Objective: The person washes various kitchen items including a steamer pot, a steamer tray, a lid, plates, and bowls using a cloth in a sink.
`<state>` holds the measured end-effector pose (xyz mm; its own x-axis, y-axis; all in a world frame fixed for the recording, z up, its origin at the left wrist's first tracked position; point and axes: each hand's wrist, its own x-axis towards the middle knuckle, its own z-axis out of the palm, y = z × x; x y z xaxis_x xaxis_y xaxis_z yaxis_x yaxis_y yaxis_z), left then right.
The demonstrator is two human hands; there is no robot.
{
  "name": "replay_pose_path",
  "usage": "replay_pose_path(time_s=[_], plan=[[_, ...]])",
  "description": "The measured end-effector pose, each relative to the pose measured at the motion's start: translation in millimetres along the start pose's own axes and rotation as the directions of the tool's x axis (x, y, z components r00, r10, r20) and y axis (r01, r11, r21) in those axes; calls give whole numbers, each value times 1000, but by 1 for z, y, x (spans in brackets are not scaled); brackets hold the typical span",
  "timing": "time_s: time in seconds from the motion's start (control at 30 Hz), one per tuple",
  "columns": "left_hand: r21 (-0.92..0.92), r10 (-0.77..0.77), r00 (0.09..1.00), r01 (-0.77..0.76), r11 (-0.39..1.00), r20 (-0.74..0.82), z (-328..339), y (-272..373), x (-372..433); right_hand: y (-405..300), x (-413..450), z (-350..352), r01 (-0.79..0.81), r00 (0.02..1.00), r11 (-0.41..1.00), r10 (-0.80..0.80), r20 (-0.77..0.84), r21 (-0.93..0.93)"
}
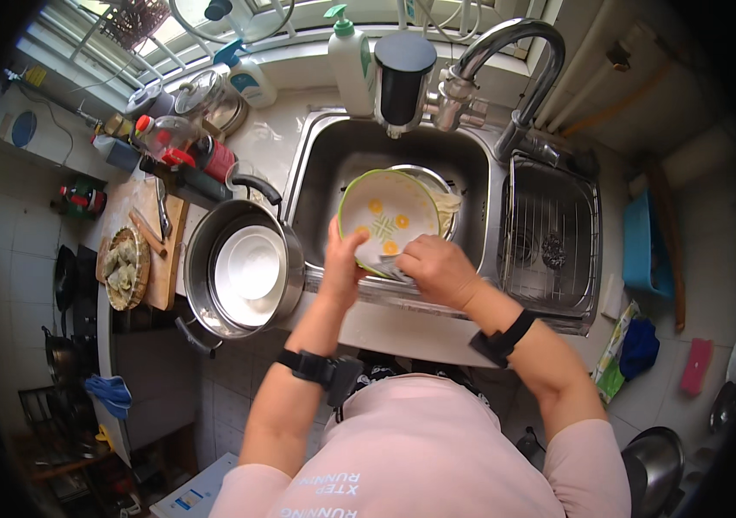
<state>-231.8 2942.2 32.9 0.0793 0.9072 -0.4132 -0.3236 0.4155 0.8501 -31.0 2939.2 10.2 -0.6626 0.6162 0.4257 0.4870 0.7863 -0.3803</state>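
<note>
Over the left sink basin (316,194), my left hand (343,262) grips the near left rim of a white bowl (368,188) with a green rim and an orange and green pattern. The bowl is tilted so that its inside shows. My right hand (436,267) presses a greyish cloth or scrubber (389,264) against the bowl's near right side; its exact kind cannot be told. Behind the bowl, partly hidden, a metal basin (423,171) sits in the sink with pale cloth-like material (447,206) at its right edge.
Left of the sink stands a large steel pot (293,285) with white bowls (253,262) inside. The chrome faucet (552,52) arches at the back. A wire rack (552,285) spans the right basin, holding a metal scourer (554,250). Bottles and a cutting board (170,272) with a knife (163,207) lie further left.
</note>
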Motion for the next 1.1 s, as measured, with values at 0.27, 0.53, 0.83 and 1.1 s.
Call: replay_pose_path(time_s=[0.27, 0.53, 0.83, 1.1], plan=[[84, 18, 992, -28, 996, 123, -18, 2, 10, -3, -12, 7, 28, 999, 1000, -27, -37, 11], [-118, 67, 997, -69, 991, -23, -1, -22, 8, -34, 18, 9, -163, 969, 979, 183, -167, 126], [30, -199, 963, 197, 980, 181, -7, 21, 23, -20, 24, -28, -315, 943, 889, 332, 6, 332], [-70, -212, 977, 211, 975, -10, -21, -23, 36, 15, 8, -20, -98, 552, -431, 726, 409, 897]])
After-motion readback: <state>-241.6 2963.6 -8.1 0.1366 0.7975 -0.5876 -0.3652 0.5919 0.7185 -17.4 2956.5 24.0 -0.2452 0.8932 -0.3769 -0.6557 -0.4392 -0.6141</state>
